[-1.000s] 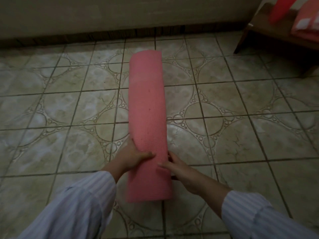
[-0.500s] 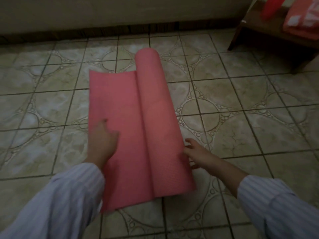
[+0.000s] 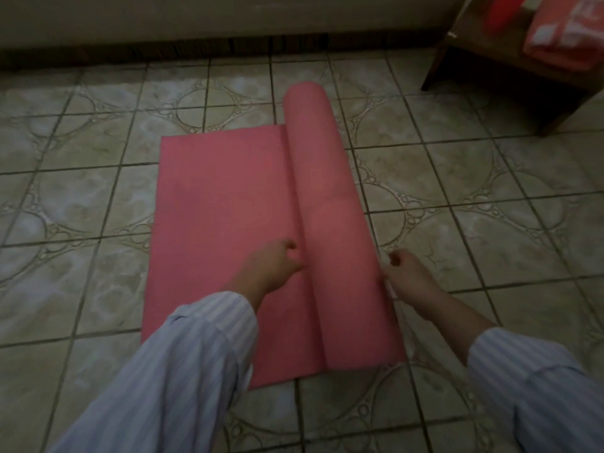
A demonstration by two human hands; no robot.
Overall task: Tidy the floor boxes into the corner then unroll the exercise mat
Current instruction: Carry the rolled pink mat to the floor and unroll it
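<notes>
Unrolling is the step we judge to be in hand, and we find it partly done. We see the pink exercise mat (image 3: 225,204) on the tiled floor (image 3: 457,197) at centre frame: a flat flap lies open toward the left, while the remaining roll (image 3: 327,204) runs from upper centre down to lower centre-right. The left hand (image 3: 271,268) rests on the flat part with its fingers curled against the roll's left side, pinching nothing. The right hand (image 3: 408,276) sits at the roll's right edge near the lower end, fingers loosely curled and touching or just beside the mat; we cannot tell whether it grips the material. Both hands work the near end only, so we judge the far end could lag and the mat run crooked. We recommend pushing the roll rightward with open palms, spread wider along its length, while keeping the free flap flat. A dark wooden bench (image 3: 510,60) stands at upper right; in our judgement the roll's path passes near its legs, so watch the heading. No boxes appear in view, and we cannot confirm that part of the task.
</notes>
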